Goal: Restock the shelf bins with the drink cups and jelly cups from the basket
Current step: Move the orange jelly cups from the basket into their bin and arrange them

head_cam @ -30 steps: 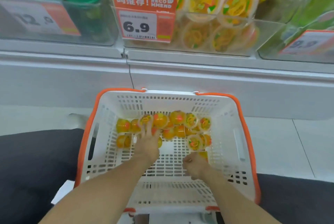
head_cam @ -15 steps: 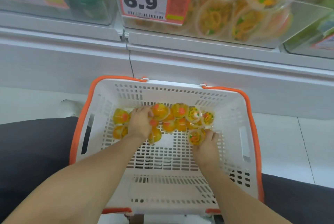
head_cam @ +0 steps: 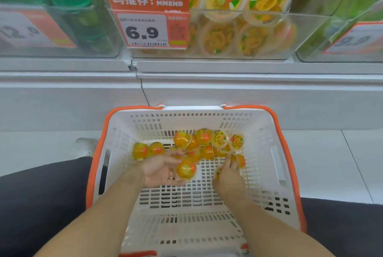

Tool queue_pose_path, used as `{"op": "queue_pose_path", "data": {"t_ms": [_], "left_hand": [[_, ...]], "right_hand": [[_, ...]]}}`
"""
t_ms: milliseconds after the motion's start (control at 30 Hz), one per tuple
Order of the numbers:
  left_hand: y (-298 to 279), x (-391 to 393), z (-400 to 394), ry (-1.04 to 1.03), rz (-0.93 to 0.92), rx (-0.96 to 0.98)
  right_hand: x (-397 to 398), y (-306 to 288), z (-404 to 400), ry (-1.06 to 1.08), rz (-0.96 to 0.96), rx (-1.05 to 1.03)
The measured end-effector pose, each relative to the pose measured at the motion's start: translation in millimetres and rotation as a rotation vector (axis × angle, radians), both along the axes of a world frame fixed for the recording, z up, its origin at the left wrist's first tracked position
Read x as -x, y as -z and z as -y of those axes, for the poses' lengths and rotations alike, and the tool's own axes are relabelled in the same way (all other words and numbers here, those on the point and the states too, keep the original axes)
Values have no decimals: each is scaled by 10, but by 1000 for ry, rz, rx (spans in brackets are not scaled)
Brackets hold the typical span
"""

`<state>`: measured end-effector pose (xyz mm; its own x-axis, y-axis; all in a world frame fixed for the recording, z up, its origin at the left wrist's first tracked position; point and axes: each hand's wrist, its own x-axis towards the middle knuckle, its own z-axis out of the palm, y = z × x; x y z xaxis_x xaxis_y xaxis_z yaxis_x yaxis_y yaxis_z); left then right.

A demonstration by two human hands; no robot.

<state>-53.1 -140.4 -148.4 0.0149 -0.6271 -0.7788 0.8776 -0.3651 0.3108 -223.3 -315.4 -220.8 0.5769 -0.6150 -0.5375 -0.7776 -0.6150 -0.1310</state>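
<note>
Here, with the left hand (head_cam: 159,170) cradling one jelly cup (head_cam: 186,168) inside the basket (head_cam: 275,175), and the right hand's (head_cam: 229,175) grip unclear among adjacent cups, secure both before lifting.

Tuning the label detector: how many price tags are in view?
3: left tag, blurred; middle tag, reads 6.9; right tag, cut by the frame edge. More may sit out of view.
</note>
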Motion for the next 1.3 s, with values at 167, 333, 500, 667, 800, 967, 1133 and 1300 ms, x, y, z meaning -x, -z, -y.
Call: {"op": "queue_pose_path", "data": {"t_ms": [167, 333, 500, 667, 800, 967, 1133, 1300], "left_hand": [[-154, 143, 63, -14, -55, 32], [-440, 105, 250, 119, -8, -84], [-717, 79, 442, 223, 81, -88], [-1349, -79, 699, 334, 257, 35], [-2097, -332, 829, 320, 399, 239], [-3007, -484, 681, 406, 627, 244], [-3452, -491, 401, 281, 670, 243], [-3343, -516, 227, -56, 581, 61]], "right_hand": [[91, -143, -158, 77, -143, -142], [-136, -613, 6, 456, 27, -446], [-531, -1382, 359, 709, 384, -789], [-621, -2343, 506, 551, 756, -1078], [-710, -2879, 388, 365, 967, -920], [-767, -3457, 206, -21, 1065, -464], [-923, -3802, 83, -120, 1242, -338], [-1333, -4100, 80, -63, 1212, -95]]}}
